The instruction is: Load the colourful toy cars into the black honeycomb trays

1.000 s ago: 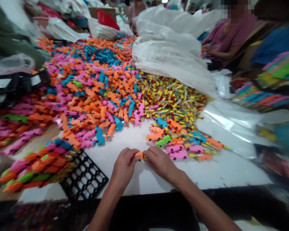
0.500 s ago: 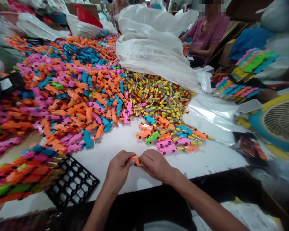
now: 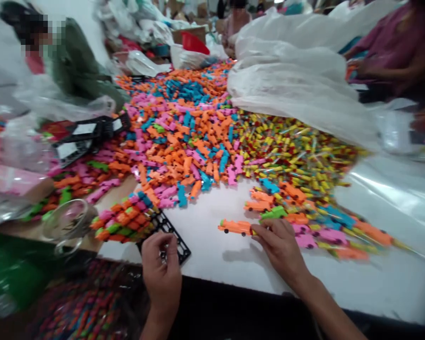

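My right hand [image 3: 279, 245] pinches one end of an orange toy car [image 3: 235, 227] and holds it just above the white table [image 3: 212, 245]. My left hand [image 3: 161, 264] has its fingers curled at the near corner of a black grid tray [image 3: 170, 233]; what they hold, if anything, I cannot make out. A small cluster of orange, pink, green and blue toy cars [image 3: 290, 212] lies just behind my right hand. Stacked coloured cars [image 3: 123, 219] rest on the tray's far part.
A large heap of orange, pink and blue toy cars [image 3: 184, 127] covers the table's middle and left. Yellow and red small tubes [image 3: 290, 151] lie to its right under white plastic bags [image 3: 297, 89]. People sit at the far left [image 3: 71, 61] and the far right [image 3: 393, 47].
My hands have parted: the right keeps the orange car and has moved right, the left has gone left to the black tray. The view has swung left.
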{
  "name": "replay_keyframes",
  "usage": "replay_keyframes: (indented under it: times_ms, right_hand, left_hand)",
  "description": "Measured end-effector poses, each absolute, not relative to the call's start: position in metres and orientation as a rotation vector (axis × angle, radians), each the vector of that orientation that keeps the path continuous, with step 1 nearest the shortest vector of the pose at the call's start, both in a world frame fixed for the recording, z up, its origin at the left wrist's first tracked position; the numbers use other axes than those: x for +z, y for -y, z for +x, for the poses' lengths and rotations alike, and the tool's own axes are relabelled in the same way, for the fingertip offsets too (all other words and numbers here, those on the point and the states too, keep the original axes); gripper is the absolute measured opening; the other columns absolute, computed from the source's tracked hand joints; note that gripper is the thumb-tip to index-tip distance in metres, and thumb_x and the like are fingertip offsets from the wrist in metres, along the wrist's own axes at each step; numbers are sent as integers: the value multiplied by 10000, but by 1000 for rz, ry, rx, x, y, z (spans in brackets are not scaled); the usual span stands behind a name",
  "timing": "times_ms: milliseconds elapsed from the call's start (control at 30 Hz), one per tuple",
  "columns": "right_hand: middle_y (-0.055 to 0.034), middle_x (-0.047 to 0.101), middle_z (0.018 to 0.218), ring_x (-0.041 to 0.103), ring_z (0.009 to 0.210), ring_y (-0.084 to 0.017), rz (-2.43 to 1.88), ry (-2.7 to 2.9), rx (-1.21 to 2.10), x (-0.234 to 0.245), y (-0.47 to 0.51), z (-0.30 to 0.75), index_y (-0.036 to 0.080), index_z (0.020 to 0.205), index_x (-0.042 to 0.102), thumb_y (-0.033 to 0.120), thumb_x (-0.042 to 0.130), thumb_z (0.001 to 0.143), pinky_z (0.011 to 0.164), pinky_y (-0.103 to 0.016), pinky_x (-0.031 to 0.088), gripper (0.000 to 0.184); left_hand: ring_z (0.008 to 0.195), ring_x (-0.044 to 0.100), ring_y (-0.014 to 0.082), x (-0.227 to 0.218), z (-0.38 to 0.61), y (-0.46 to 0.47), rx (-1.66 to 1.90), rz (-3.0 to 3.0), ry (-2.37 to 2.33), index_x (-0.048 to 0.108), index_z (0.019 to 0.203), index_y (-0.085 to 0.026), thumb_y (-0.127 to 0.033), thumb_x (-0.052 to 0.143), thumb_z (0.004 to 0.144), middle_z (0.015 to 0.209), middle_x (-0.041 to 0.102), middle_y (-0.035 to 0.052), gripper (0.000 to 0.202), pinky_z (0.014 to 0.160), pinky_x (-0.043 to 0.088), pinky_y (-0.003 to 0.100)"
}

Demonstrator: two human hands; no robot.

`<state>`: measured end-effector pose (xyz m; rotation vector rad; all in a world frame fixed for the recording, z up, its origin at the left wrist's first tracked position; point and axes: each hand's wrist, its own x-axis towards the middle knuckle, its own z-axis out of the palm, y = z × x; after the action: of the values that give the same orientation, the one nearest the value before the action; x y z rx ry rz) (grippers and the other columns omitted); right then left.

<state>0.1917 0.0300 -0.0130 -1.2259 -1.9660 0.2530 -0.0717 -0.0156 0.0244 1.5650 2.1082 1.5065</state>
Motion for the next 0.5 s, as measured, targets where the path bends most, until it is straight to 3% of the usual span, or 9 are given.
replay_keyframes:
  times_ms: [100,200,267,500]
  right_hand:
    - [-55,583,862,536,820,-218,-1081,1931,446,-17,-33,162,268,1032,659,240,571,910,731,-378,434,153]
    - [-59,579,877,558,806,-197,-954,1931,695,-17,-37,125,237,1028,644,253,579,909,699,-328,472,136]
    - [-58,587,883,571,807,-188,-876,1946,823,-15,-43,97,224,1014,643,265,593,902,706,-309,483,129]
    - [-4,637,806,583,753,-154,-834,1829,1123,-9,-76,1,211,897,683,189,650,822,685,-258,473,85]
  left_hand:
    - [847,530,145,10,-112,40,1707,1122,-2320,496,1050,-229,-359,603,838,935,493,-4,271,813,479,310]
    - [977,543,177,-5,-155,41,1614,1040,-2388,415,1203,-238,-397,719,720,1112,491,39,592,851,491,340]
    - [1053,552,206,-10,-179,29,1535,1110,-2293,412,1225,-233,-395,765,649,1201,486,71,695,885,501,366]
    - [1026,634,268,-15,-204,-3,1224,1268,-2099,549,1133,-193,-428,731,670,1062,679,89,551,839,548,417]
